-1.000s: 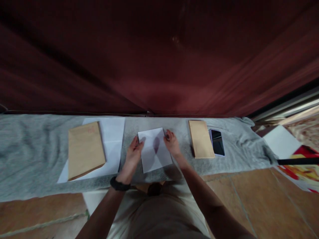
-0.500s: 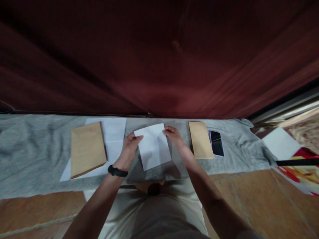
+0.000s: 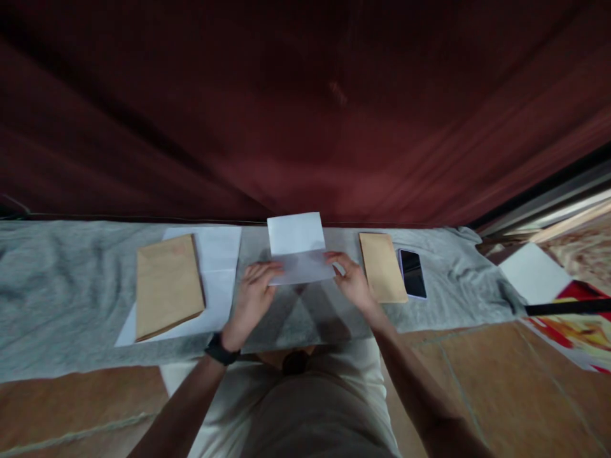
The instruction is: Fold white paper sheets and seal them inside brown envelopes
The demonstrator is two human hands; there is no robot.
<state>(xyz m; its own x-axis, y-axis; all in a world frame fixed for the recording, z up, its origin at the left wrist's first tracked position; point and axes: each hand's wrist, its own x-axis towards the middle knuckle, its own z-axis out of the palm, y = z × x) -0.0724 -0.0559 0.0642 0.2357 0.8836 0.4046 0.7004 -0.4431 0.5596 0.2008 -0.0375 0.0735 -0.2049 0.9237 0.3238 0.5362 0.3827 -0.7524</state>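
- At the left of the frame, a brown envelope (image 3: 168, 286) lay flat on a stack of white sheets (image 3: 217, 267), itself spread on the grey cloth (image 3: 62, 286) that ran across the middle of the picture; neither was touched by a hand.
- Left of centre, the left hand (image 3: 252, 296), a dark band at its wrist, held the lower left edge of a white paper (image 3: 296, 245); its grip was closed on that paper, fingers over the edge, thumb hidden beneath.
- At the centre, the paper stood raised off the cloth, its upper part lifted toward the dark red curtain (image 3: 305, 108) and its lower part bent back toward the person, a crease running across between the two hands. By that look, the fold was partly made: the sheet was bent but not pressed flat.
- Right of centre, the right hand (image 3: 353, 283) pinched the lower right edge of the same paper, its grip likewise closed on it.
- Just right of that hand lay a second brown envelope (image 3: 382, 275), closed and flat, with a dark phone (image 3: 412, 272) beside it; judging by this, the paper had not yet gone into any envelope.
- At the far right edge, off the cloth, another white sheet (image 3: 537, 272) rested on the tiled floor (image 3: 477, 381) near a red and yellow printed item (image 3: 580, 324).
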